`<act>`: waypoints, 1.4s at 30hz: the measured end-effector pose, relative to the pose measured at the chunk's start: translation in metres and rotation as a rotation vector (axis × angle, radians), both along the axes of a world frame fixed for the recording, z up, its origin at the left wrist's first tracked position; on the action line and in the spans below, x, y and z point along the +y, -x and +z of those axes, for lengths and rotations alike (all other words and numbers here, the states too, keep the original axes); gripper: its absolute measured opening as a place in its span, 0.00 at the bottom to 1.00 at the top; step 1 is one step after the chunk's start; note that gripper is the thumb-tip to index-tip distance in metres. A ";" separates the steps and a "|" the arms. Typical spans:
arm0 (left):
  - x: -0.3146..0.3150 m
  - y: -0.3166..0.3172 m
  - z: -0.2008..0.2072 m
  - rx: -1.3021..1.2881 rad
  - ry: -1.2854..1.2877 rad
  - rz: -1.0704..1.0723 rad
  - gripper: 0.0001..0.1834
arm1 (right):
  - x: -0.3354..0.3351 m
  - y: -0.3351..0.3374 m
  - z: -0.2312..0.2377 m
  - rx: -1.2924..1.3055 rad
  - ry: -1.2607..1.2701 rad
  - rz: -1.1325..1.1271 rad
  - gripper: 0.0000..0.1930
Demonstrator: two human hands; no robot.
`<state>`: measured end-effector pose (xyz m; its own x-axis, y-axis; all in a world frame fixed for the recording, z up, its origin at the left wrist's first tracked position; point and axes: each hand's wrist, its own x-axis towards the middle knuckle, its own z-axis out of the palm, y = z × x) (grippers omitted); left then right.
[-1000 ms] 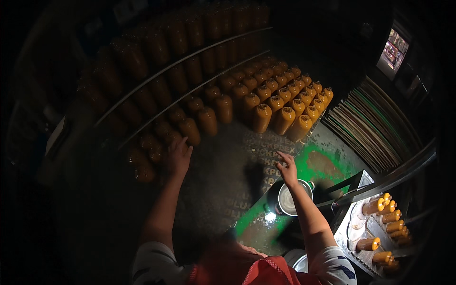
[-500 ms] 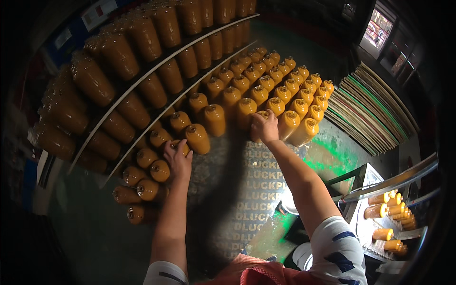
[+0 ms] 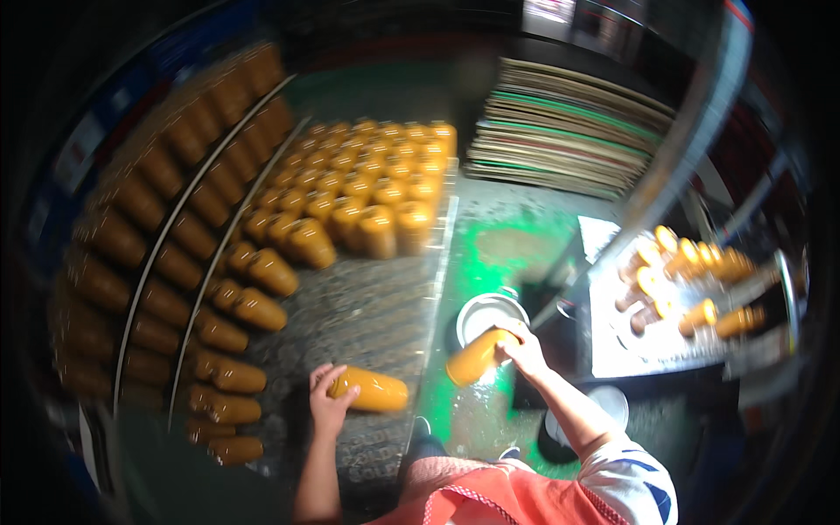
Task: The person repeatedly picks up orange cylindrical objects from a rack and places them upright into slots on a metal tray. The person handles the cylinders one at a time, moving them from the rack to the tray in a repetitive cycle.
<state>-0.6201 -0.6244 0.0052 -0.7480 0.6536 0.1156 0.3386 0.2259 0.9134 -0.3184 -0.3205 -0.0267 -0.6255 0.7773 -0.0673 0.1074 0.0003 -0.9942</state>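
Note:
My left hand (image 3: 327,401) is closed around the neck end of an orange-brown bottle (image 3: 376,391), which tilts out to the right over the dark sheet. Over to the right, my right hand (image 3: 523,352) grips a second orange-brown bottle (image 3: 475,360) by its top end. That one slants down to the left, in front of a white bucket (image 3: 492,312). Many similar bottles stand in rows (image 3: 350,188) at the far end of the printed sheet (image 3: 350,297). More bottles (image 3: 236,372) line its left side.
Stacked tiers of bottles (image 3: 114,262) rise at the left, divided by pale curved edges. A pile of flat sheets (image 3: 569,131) lies far right. Bottles stand on a bright metal table (image 3: 612,341) at the right, behind a blurred rail (image 3: 682,149). Green floor (image 3: 507,241) runs between.
Both hands have drawn back from the rows, each now carrying a bottle. The right hand has swung right, by the bucket. The view has turned to the right.

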 end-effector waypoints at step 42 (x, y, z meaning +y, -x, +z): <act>0.457 -0.594 -0.114 -2.436 1.541 -0.917 0.34 | -0.042 -0.533 -0.022 1.080 0.809 -1.163 0.22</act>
